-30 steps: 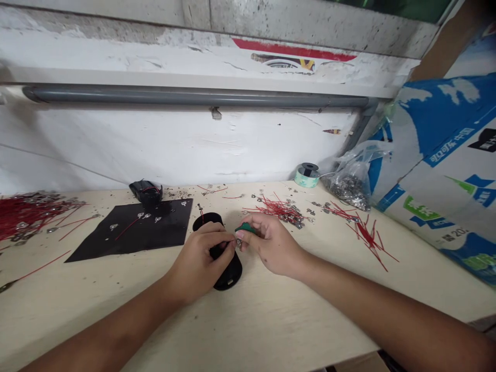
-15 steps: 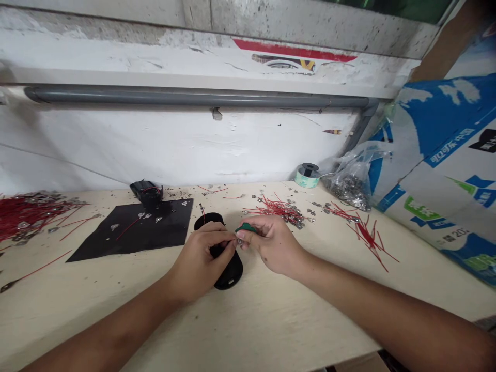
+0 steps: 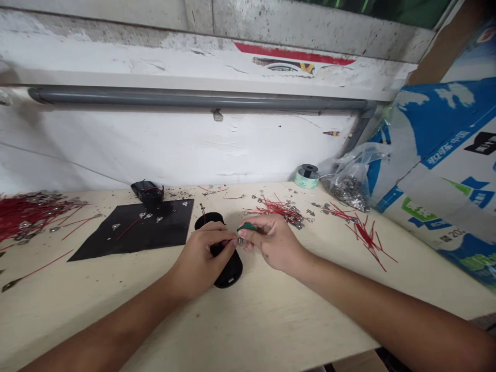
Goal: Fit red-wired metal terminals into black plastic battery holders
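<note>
My left hand (image 3: 205, 258) is closed, thumb and forefinger pinching a small silver metal contact piece (image 3: 241, 241). Facing it, my right hand (image 3: 277, 243) grips a small dark green piece (image 3: 247, 226) whose kind I cannot make out, as the fingers cover much of it. The metal piece sits between both sets of fingertips, right below the green one. Beneath my left hand, on the table, lies an elongated black plastic part (image 3: 229, 274) with rounded ends, partly hidden by the hand. A small connector with a wire (image 3: 202, 209) rises at its far end.
Red wires with metal tabs lie in piles at left (image 3: 27, 217), beyond my hands (image 3: 275, 206) and at right (image 3: 366, 235). A black sheet (image 3: 155, 232) holds several tabs. At the back stand a tape spool (image 3: 307, 176), a bag of metal parts (image 3: 346, 188) and a box (image 3: 434, 186).
The view has shifted slightly. Both hands keep nearly the same pose, with the small metal piece turned a little at the fingertips.
</note>
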`<state>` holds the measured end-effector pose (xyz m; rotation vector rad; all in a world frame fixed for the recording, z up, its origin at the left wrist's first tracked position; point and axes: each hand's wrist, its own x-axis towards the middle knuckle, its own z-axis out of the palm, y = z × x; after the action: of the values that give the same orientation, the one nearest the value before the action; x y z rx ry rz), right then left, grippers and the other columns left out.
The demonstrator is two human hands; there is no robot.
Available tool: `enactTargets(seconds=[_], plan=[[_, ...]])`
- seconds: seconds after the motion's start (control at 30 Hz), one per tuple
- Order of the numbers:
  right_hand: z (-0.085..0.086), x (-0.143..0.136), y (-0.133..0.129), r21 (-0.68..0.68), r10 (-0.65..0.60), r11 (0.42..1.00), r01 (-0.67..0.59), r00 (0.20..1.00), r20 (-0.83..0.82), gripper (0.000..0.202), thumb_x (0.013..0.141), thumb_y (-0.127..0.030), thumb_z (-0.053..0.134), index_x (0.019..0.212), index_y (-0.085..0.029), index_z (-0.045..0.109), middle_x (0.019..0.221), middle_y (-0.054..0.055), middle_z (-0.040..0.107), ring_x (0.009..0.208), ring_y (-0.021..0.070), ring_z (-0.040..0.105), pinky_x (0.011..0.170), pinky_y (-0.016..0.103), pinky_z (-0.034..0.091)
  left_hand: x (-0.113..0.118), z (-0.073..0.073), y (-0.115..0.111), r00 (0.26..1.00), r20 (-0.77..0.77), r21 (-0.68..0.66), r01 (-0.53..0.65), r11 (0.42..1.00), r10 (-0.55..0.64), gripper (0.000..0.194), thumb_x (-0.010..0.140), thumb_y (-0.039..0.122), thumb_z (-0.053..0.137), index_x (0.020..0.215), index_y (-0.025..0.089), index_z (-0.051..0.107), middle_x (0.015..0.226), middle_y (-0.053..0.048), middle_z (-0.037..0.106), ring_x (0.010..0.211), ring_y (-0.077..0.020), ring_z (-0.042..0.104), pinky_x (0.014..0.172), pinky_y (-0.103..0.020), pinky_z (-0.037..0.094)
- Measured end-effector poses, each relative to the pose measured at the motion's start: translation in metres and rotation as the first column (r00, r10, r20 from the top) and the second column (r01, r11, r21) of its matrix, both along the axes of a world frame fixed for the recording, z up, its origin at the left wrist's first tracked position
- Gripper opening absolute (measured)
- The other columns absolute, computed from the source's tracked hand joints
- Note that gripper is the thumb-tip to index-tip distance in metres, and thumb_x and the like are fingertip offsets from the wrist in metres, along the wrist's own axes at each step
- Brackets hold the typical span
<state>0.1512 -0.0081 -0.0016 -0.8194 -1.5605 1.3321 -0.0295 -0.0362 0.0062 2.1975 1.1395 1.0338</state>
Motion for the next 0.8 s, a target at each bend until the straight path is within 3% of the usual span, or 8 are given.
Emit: enactTargets(seconds=[0.27, 0.5, 0.8], plan=[[0.0015, 0.0007, 0.0007, -0.021, 0.039, 0.999, -0.04, 0.999, -0.032, 0.027, 0.081, -0.037, 0.074, 0.068, -0.015, 0.065, 0.067, 0.002, 0.063, 0.056, 0.012, 0.053, 0.058, 0.029, 0.045, 0.0002, 0.001, -0.0004, 1.0, 0.01, -0.018, 0.008, 1.0, -0.007, 0.024, 0.095, 0.021, 0.054, 0.096, 0.025, 0.078, 0.081, -0.002, 0.065, 0.08, -0.0157, 0.057, 0.072, -0.028, 0.044], [0.0023, 0.0064, 0.0084, -0.128, 0.03, 0.991, -0.038, 0.998, -0.062, 0.032, 0.076, -0.046, 0.078, 0.079, -0.017, 0.064, 0.071, 0.001, 0.065, 0.062, 0.0132, 0.062, 0.062, 0.03, 0.056, -0.0017, -0.0004, 0.0018, 1.0, 0.02, -0.022, -0.019, 1.0, 0.02, 0.023, 0.096, 0.022, 0.054, 0.09, 0.021, 0.076, 0.082, -0.003, 0.063, 0.079, -0.0157, 0.057, 0.07, -0.028, 0.044], [-0.0045, 0.0032, 0.0026, 0.013, -0.003, 1.0, 0.002, 1.0, 0.025, 0.026, 0.085, -0.042, 0.07, 0.084, -0.017, 0.063, 0.072, -0.001, 0.06, 0.061, 0.0125, 0.059, 0.06, 0.028, 0.052, -0.0027, -0.0025, 0.0009, 1.0, 0.015, -0.002, -0.003, 1.0, 0.003, 0.022, 0.096, 0.022, 0.054, 0.089, 0.022, 0.075, 0.082, -0.003, 0.063, 0.079, -0.0159, 0.057, 0.069, -0.029, 0.044]])
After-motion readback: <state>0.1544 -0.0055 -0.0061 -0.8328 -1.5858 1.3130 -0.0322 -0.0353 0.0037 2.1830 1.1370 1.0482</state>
